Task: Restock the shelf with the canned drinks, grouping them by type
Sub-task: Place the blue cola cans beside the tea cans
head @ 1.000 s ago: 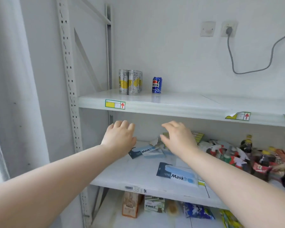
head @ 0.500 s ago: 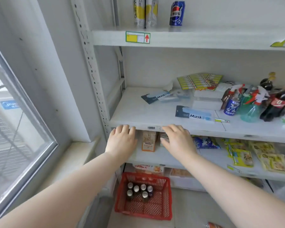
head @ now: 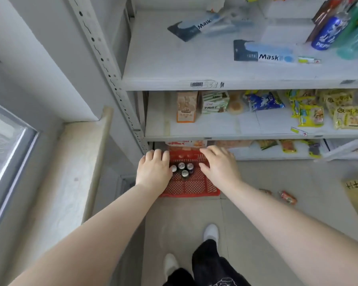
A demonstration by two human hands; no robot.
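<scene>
head | left hand (head: 153, 172) and right hand (head: 219, 166) reach palm-down over red plastic basket (head: 194, 187) on the floor, fingers relaxed, nothing held | canned drinks (head: 184, 173) stand upright clustered in basket's far left, between both hands | basket just before bottom shelf (head: 262, 156)

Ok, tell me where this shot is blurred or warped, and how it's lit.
Head view: wide-angle warp bends the upright and stretches the forearms; mask packs at the top are smeared; cans in the basket are sharper; light is soft, no hard shadows.
</scene>
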